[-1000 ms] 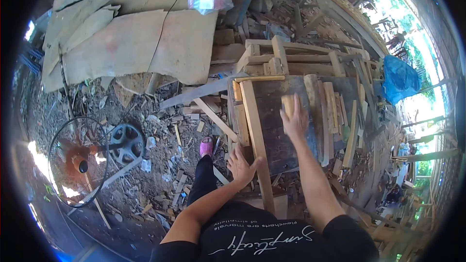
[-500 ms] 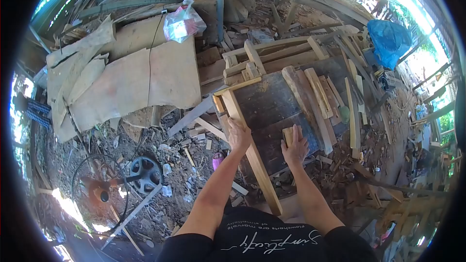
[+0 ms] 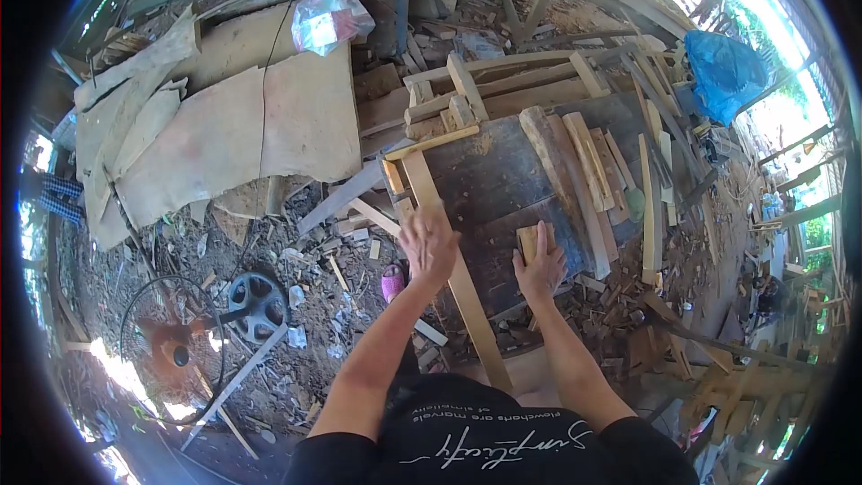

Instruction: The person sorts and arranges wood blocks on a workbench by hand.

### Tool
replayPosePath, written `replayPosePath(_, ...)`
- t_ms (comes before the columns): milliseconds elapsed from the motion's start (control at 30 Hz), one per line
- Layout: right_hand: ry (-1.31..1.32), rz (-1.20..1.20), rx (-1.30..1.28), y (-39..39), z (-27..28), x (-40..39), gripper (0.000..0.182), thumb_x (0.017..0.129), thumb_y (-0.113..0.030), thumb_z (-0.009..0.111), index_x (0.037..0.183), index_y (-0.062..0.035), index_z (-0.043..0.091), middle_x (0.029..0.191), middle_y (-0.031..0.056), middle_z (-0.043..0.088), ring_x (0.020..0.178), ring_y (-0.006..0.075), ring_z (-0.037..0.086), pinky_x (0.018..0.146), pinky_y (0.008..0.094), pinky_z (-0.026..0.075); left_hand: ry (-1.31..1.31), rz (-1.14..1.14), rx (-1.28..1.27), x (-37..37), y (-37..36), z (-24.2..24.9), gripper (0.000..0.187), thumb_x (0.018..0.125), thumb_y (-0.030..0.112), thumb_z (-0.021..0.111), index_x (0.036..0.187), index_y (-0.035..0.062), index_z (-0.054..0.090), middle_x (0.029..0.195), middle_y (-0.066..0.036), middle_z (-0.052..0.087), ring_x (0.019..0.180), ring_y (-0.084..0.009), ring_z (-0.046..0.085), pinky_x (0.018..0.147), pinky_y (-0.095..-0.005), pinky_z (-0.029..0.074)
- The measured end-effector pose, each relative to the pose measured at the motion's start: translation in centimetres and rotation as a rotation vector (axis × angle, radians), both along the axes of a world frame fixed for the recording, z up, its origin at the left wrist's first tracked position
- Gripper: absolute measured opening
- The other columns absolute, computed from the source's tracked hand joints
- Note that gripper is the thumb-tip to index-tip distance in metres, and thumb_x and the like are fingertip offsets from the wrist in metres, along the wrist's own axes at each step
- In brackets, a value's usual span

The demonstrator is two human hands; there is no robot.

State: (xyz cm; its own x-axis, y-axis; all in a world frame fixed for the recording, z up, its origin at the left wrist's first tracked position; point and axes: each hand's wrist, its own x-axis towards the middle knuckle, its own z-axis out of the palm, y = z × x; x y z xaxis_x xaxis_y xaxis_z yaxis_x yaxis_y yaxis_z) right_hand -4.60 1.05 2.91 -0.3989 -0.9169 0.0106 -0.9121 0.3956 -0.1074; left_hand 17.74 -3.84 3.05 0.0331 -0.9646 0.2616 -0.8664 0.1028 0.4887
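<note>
A long pale wooden plank (image 3: 467,301) lies along the left side of the dark work table (image 3: 476,181), its near end close to my shirt. Over the plank's upper half is my left hand (image 3: 427,250), its fingers loosely apart and somewhat blurred by motion. My right hand (image 3: 541,268) rests on the dark tabletop to the right, with thumb and fingers around a small wooden block (image 3: 527,241). At the plank's far end, a narrow wooden strip (image 3: 431,142) lies crosswise on the table's edge.
Rough wooden boards (image 3: 575,189) lie on the table's right part. Beyond it are stacked timbers (image 3: 503,81). A large torn plywood sheet (image 3: 233,126) carries a plastic bag (image 3: 332,22). At lower left stands a fan (image 3: 175,350), with wood scraps over the ground. A blue bag (image 3: 725,76) hangs at right.
My left hand has come off its grip on the plank and shifted slightly left. The plank now shows its broad face. My right hand stays on the block; the view has moved slightly.
</note>
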Motion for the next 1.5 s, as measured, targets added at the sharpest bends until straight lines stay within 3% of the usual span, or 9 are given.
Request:
replayPosePath(33,0.005,0.007,-0.013,0.1,-0.1,-0.1,0.09,0.086,-0.049,0.07,0.159,-0.0396,0.018,0.122,0.0233,0.05,0.113,0.042,0.051,0.092,0.0559,0.042,0.005,0.006,0.001,0.2,0.6,0.0,0.066,0.087,0.035,0.07,0.144,0.0102,0.048,0.137,-0.018,0.048,0.131,-0.0427,0.041,0.107,-0.0506,0.034)
replayPosePath(100,0.006,0.01,-0.004,0.0,-0.2,-0.2,0.091,0.086,-0.049,0.07,0.159,-0.0395,0.017,0.121,0.0233,0.05,0.112,0.042,0.051,0.091,0.0559,0.042,-0.055,-0.586,-0.019,0.3,2.3,-0.1,0.065,0.089,0.049,0.064,0.141,0.0106,0.053,0.141,-0.017,0.048,0.137,-0.0391,0.037,0.114,-0.0536,0.026)
replayPosePath(267,0.011,0.019,-0.005,0.1,0.1,0.3,0.093,0.086,-0.049,0.071,0.159,-0.0392,0.015,0.12,0.0236,0.049,0.11,0.0431,0.052,0.088,0.0552,0.044,-0.408,-1.034,0.126,0.6,4.7,-2.6,0.063,0.092,0.063,0.053,0.129,0.0131,0.062,0.136,-0.013,0.055,0.143,-0.0305,0.033,0.118,-0.0582,0.017)
replayPosePath(667,0.017,0.004,0.025,0.0,0.1,0.1,0.091,0.089,-0.05,0.068,0.159,-0.0402,0.012,0.12,0.0254,0.049,0.109,0.0445,0.052,0.088,0.0561,0.045,-0.295,-0.722,0.021,1.1,6.7,-3.7,0.065,0.094,0.061,0.052,0.139,0.0139,0.053,0.146,-0.011,0.045,0.146,-0.03,0.028,0.118,-0.0598,0.015)
replayPosePath(833,0.025,0.052,-0.038,0.4,-0.6,-0.6,0.09,0.09,-0.048,0.068,0.16,-0.0396,0.011,0.123,0.0276,0.049,0.108,0.0447,0.053,0.089,0.0562,0.045,0.446,0.173,0.448,-0.7,14.0,-1.3,0.108,0.074,0.052,0.082,0.155,0.012,0.023,0.152,-0.023,0.031,0.143,-0.0439,0.029,0.116,-0.0599,0.024)
replayPosePath(933,-0.122,0.084,-0.062,0.4,-0.1,-1.8,0.088,0.089,-0.049,0.068,0.16,-0.0368,0.017,0.124,0.0274,0.05,0.106,0.0441,0.053,0.09,0.055,0.045,0.673,0.209,0.836,-1.2,16.3,-3.1,0.124,0.068,0.057,0.084,0.155,0.0066,0.013,0.151,-0.029,0.026,0.139,-0.0463,0.035,0.112,-0.0566,0.033)
replayPosePath(1067,-0.296,0.308,-0.204,1.6,1.3,-0.7,0.083,0.088,-0.049,0.069,0.158,-0.0338,0.027,0.122,0.0261,0.053,0.102,0.0432,0.054,0.089,0.0546,0.044,0.805,0.289,0.805,-1.6,14.9,-5.4,0.128,0.064,0.057,0.088,0.151,-0.0012,0.013,0.146,-0.033,0.033,0.134,-0.0454,0.043,0.108,-0.0522,0.041)
replayPosePath(1133,-0.303,0.515,-0.311,3.0,3.0,2.8,0.079,0.087,-0.048,0.07,0.155,-0.0315,0.035,0.114,0.0228,0.054,0.098,0.0408,0.054,0.086,0.0538,0.044,1.185,0.167,0.936,-0.3,13.2,-3.5,0.128,0.062,0.053,0.091,0.145,-0.0094,0.015,0.141,-0.034,0.041,0.132,-0.0416,0.048,0.109,-0.0467,0.043)
replayPosePath(1500,-0.057,0.665,0.061,-7.3,4.5,15.2,0.08,0.086,-0.041,0.072,0.155,-0.0391,0.031,0.106,0.0216,0.051,0.096,0.0407,0.054,0.079,0.051,0.046,0.92,0.164,0.982,-0.8,12.3,-7.6,0.109,0.065,0.046,0.093,0.128,-0.0102,0.025,0.13,-0.031,0.043,0.126,-0.0395,0.047,0.106,-0.0429,0.042)
